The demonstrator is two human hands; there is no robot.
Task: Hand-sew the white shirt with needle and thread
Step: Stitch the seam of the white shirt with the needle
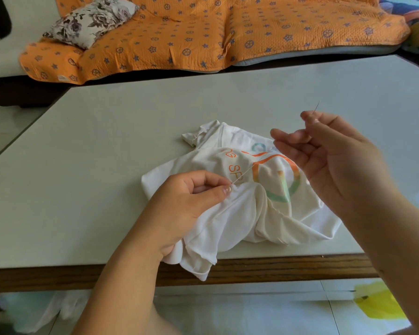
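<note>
Okay, left hand (184, 204): I'm pinching a fold of the white shirt (240, 213) between thumb and forefinger, with my other fingers curling in underneath.
Right hand (336, 160): I'm holding it raised over the shirt's right side, gripping the needle (317, 107) between thumb and forefinger, with the remaining fingers spreading loosely.
Needle: it's sticking up out of my fingertips, its free end pointing toward the far side of the table (131, 141).
Thread (252, 165): it's running taut from the pinch at my left fingertips up to my right hand, crossing the orange print.
Shirt: it's lying crumpled near the table's front edge, print facing up, one corner hanging over the wooden rim.
Behind the table: an orange sofa cover (203, 32) is draping the seat, with a floral pillow (92, 20) lying at its left end.
Floor: something yellow (377, 303) is showing at lower right, too blurred to identify.
</note>
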